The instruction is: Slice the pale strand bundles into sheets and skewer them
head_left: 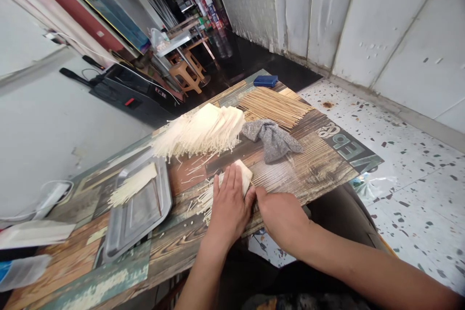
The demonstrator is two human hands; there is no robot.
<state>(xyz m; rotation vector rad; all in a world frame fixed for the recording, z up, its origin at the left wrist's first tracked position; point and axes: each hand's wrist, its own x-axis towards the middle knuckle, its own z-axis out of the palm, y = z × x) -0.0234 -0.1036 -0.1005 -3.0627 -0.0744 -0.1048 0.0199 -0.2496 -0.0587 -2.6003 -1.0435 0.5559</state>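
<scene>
A flat bunch of enoki mushrooms (244, 174) lies on the table near its front edge, its pale base toward my right hand. My left hand (232, 196) rests on top of it with fingers stretched flat, covering much of the stems. Just beside the base, my right hand (281, 215) is closed on a bamboo skewer (252, 182); only a short piece shows between the hand and the base. Beyond my hands is a large pile of enoki bunches (203, 128). A metal tray (127, 227) at left bears one skewered enoki bunch (136, 184).
Many bamboo skewers (274, 106) lie at the far right of the table (319, 174), near a blue box (265, 81). A crumpled grey cloth (272, 140) sits between them and my hands. Loose mushroom stems (194, 172) are scattered about. Plastic stools (185, 75) stand beyond.
</scene>
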